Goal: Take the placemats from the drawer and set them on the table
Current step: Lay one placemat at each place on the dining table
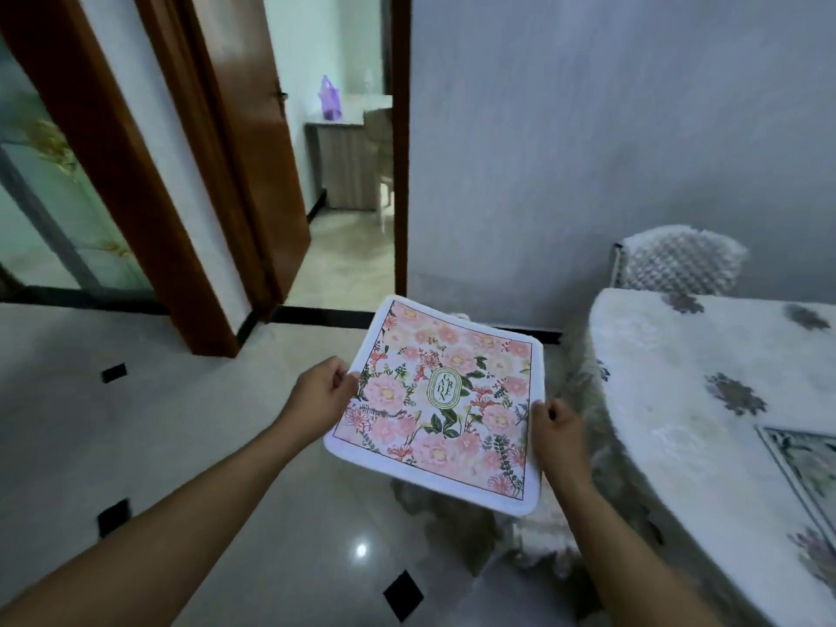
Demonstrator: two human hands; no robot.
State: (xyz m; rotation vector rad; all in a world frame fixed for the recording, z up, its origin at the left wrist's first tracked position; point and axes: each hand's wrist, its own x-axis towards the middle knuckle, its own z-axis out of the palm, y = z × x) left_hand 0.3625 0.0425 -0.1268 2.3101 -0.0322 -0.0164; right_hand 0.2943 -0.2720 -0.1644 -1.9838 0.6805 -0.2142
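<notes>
A square placemat point(434, 400) with pink flowers and a white border hangs flat in the air over the floor, left of the table. My left hand point(322, 391) pinches its left edge and my right hand point(557, 429) grips its right edge. The table point(678, 400), covered with a white cloth with grey flower patches, fills the right side. Another placemat point(805, 463) with a grey-green print lies on the table at the frame's right edge, partly cut off. No drawer is in view.
A chair with a fluffy white cover point(678, 262) stands behind the table against the grey wall. A second covered chair point(534, 540) sits under the placemat by the table's edge. An open brown door point(253, 165) leads into another room. The glossy tiled floor point(181, 445) stretches left.
</notes>
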